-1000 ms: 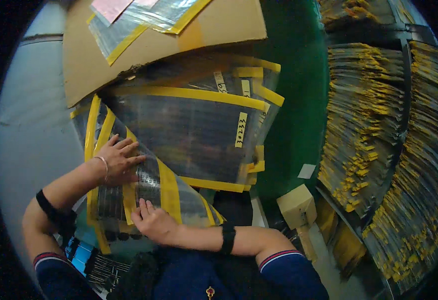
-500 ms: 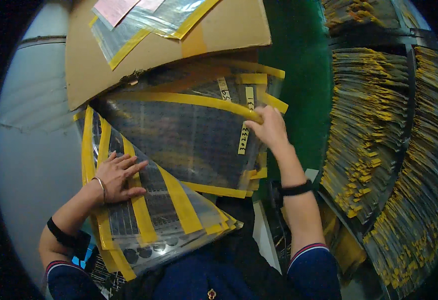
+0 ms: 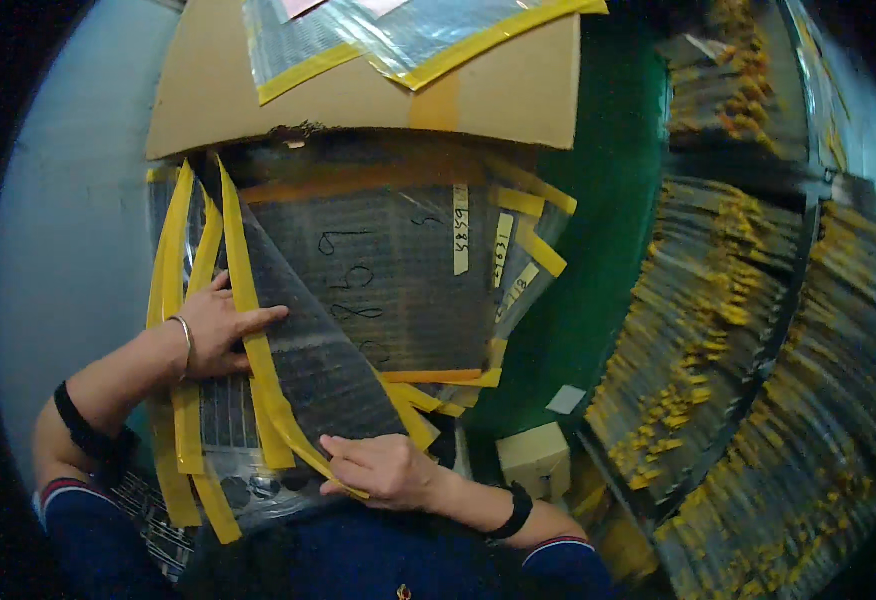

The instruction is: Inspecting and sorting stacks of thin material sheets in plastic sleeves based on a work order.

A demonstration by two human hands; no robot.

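Below the middle of the view, my right hand pinches the yellow-taped edge of a dark, see-through film sheet. That sheet is folded back toward the left, over other turned sheets with yellow tape strips. My left hand lies on these turned sheets with its fingers stretched out, one of them across the yellow edge of the held sheet. To the right of the fold lies a stack of dark film sheets, its top one bearing large handwritten marks. Pale labels show along the stack's right side.
A cardboard piece covers the far end of the stack, with clear yellow-edged sleeves on top. Dense rows of yellow-edged sheets hang at the right. A small carton sits near my right forearm, beside a green surface.
My right hand has swung from the stack's far right toward me and leftward, folding a film sheet over. The sheet with large handwriting is now uncovered. My left hand stays on the turned sheets.
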